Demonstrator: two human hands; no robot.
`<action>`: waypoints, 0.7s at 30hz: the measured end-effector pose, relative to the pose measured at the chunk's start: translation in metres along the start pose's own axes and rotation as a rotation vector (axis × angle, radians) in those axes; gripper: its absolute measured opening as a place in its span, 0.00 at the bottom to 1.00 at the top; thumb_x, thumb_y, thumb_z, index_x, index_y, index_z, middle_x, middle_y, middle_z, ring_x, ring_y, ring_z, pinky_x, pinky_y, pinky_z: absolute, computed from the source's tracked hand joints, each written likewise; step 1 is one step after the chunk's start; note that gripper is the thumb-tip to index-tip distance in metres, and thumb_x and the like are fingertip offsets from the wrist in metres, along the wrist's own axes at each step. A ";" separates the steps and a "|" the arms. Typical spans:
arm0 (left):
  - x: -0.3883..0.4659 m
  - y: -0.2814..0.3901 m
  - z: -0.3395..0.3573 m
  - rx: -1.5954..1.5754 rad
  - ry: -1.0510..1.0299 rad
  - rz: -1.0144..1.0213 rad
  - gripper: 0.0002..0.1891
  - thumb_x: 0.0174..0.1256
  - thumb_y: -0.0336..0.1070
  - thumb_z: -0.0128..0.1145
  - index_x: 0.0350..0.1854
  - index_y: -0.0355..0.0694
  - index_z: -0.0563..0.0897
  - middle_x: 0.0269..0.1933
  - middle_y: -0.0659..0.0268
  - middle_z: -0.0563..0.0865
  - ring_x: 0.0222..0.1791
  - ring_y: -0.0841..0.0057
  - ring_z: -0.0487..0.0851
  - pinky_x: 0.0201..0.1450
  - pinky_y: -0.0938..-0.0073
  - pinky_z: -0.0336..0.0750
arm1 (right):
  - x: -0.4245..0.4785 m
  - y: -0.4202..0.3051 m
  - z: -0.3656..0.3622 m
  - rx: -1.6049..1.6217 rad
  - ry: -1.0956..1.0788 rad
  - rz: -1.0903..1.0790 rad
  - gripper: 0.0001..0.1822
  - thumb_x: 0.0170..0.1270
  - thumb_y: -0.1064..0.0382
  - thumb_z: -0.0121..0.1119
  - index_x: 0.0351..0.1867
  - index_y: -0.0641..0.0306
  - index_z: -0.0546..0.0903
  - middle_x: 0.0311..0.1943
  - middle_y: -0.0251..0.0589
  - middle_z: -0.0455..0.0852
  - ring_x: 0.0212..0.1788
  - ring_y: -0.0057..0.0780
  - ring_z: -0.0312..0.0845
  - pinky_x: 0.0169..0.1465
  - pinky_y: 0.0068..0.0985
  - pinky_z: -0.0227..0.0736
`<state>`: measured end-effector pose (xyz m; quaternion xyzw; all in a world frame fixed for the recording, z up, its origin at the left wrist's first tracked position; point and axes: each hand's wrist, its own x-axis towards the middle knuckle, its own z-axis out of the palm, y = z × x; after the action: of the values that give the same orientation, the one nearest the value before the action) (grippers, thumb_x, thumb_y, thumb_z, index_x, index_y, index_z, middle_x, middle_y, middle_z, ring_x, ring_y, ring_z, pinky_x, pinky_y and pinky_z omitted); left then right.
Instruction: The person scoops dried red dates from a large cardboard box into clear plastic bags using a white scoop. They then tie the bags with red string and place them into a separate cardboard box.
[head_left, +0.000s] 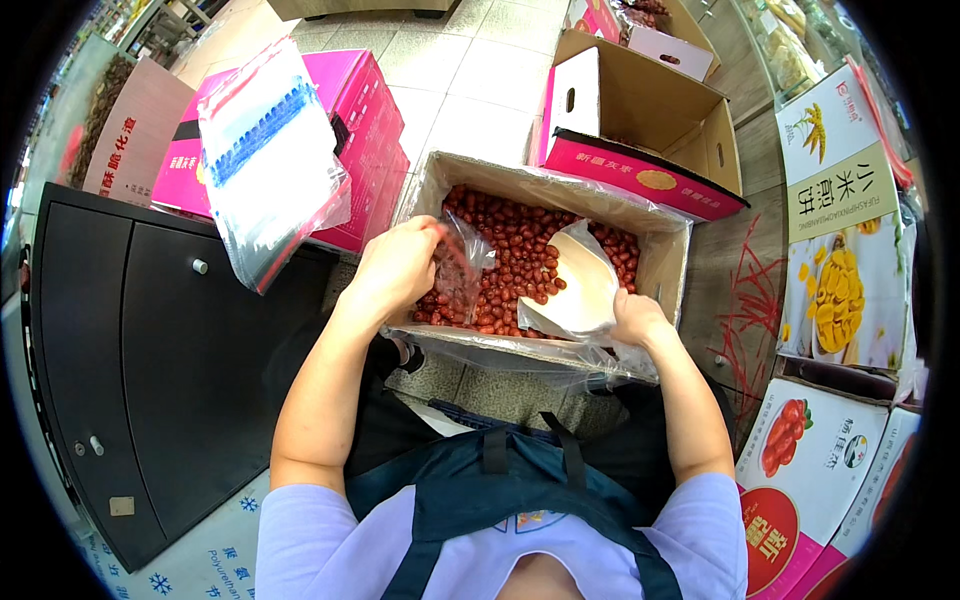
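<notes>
An open cardboard box (660, 262), lined with clear plastic, stands before me and holds many red dates (517, 240). My left hand (401, 259) is closed on the red-edged top of a clear plastic bag (469, 262) over the left part of the box. At the right, my right hand (639, 319) grips a cream-coloured scoop (585, 281) by its near end; several dates lie at the scoop's left edge. Whether the bag holds dates or only shows those behind it, I cannot tell. Parts of both hands' fingers are hidden.
Clear zip bags (270, 165) with red edges lie on a pink carton (367, 120) at the left, behind a black cabinet (187, 360). An open pink carton (645, 172) adjoins the box at the back right. Printed cartons (817, 442) line the right side.
</notes>
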<state>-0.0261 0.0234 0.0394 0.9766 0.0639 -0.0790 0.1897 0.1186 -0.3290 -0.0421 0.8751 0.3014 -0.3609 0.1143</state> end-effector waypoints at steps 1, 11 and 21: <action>0.001 0.000 -0.001 -0.040 0.072 -0.010 0.20 0.58 0.25 0.55 0.55 0.37 0.83 0.58 0.53 0.84 0.56 0.55 0.83 0.59 0.58 0.79 | 0.001 -0.004 -0.003 0.004 0.112 -0.011 0.29 0.55 0.58 0.66 0.53 0.78 0.73 0.39 0.62 0.88 0.45 0.54 0.87 0.50 0.43 0.81; 0.011 -0.010 -0.007 -0.533 0.462 -0.113 0.22 0.68 0.36 0.62 0.62 0.35 0.79 0.41 0.55 0.87 0.35 0.68 0.86 0.43 0.68 0.79 | -0.012 -0.019 -0.029 -0.016 0.491 -0.164 0.14 0.55 0.71 0.56 0.44 0.69 0.74 0.33 0.57 0.87 0.36 0.53 0.87 0.44 0.44 0.81; 0.013 -0.008 -0.010 -1.027 0.284 -0.153 0.38 0.69 0.39 0.63 0.77 0.30 0.60 0.42 0.66 0.84 0.42 0.84 0.80 0.49 0.78 0.74 | -0.036 0.001 -0.052 -0.090 0.241 -0.022 0.14 0.52 0.69 0.59 0.42 0.63 0.83 0.34 0.55 0.89 0.41 0.51 0.88 0.48 0.43 0.80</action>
<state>-0.0130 0.0355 0.0434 0.7517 0.1903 0.0815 0.6262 0.1280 -0.3242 0.0203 0.9027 0.3386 -0.2406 0.1124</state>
